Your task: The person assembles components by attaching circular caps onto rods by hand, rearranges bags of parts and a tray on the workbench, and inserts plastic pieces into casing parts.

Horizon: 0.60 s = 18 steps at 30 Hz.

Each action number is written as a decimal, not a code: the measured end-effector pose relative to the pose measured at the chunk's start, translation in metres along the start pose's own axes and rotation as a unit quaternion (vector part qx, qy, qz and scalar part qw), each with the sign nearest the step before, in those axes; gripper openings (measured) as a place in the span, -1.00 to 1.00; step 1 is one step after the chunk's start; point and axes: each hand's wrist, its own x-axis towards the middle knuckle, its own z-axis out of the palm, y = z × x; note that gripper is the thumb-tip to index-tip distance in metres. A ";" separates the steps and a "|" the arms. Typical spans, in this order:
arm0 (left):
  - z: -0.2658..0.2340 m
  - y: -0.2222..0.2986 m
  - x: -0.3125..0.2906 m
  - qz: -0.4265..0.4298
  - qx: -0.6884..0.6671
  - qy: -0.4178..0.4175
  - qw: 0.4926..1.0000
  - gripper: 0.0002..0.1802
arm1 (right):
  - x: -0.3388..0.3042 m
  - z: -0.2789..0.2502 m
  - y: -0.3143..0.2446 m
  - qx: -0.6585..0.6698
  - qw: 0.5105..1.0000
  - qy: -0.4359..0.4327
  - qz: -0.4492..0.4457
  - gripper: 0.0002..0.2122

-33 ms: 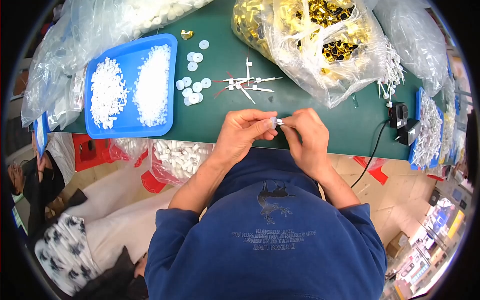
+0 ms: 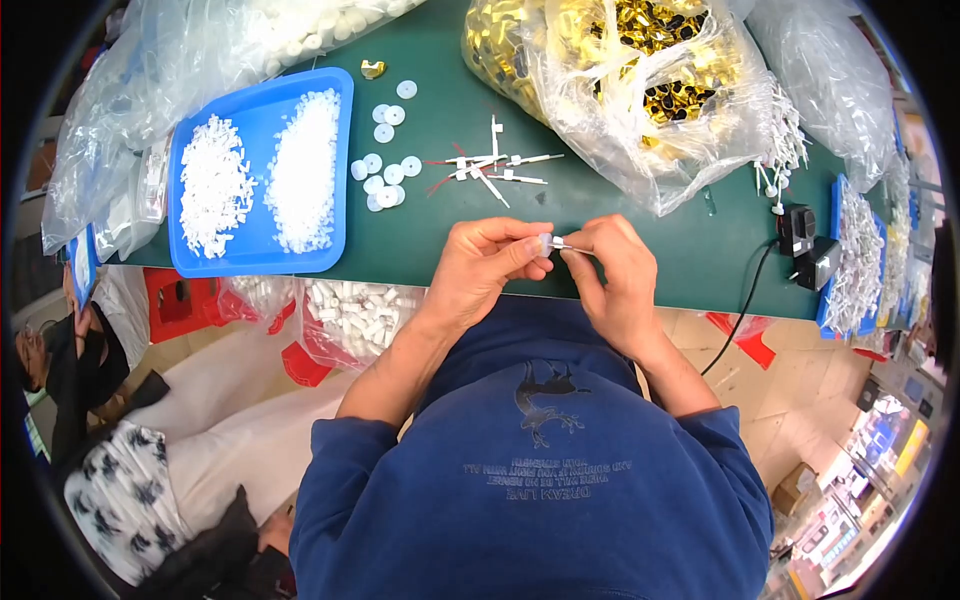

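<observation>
Over the near edge of the green table, my two hands meet, fingertips almost touching. My left hand pinches a small translucent whitish disc between thumb and forefinger. A thin white stick-like part with a small block runs from the disc into the thumb and fingers of my right hand. Whether the stick passes through the disc is too small to tell. Beyond my hands lie several similar white sticks with thin red wires. Left of them are loose translucent discs.
A blue tray with two piles of small white pieces stands left. At the back are a bag of gold caps and one loose gold cap. A black cabled device sits right. Another person is at lower left.
My hands and the part between them hold almost the same place. At the lower left, the other person's arm and clothing have shifted slightly.
</observation>
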 end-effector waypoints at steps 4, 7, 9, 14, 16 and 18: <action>0.004 0.003 -0.001 -0.005 0.005 0.019 1.000 -0.77 | 0.002 -0.004 -0.004 0.092 0.986 -0.038 0.130 -0.85; 0.003 0.002 0.001 -0.001 0.036 0.025 0.999 -0.76 | 0.001 -0.004 -0.003 0.122 0.978 -0.039 0.167 -0.86; 0.002 0.001 0.001 0.002 0.048 0.023 0.999 -0.75 | 0.000 -0.003 -0.001 0.128 0.974 -0.037 0.182 -0.86; 0.004 0.001 0.002 0.002 0.045 0.022 0.999 -0.76 | 0.001 -0.005 0.000 0.087 0.982 -0.046 0.164 -0.88; 0.003 0.001 0.002 -0.001 0.042 0.024 0.999 -0.75 | 0.001 -0.004 0.000 0.074 0.985 -0.042 0.150 -0.88; 0.002 0.001 0.002 -0.001 0.040 0.015 0.999 -0.76 | 0.000 -0.002 0.000 0.060 0.988 -0.038 0.136 -0.87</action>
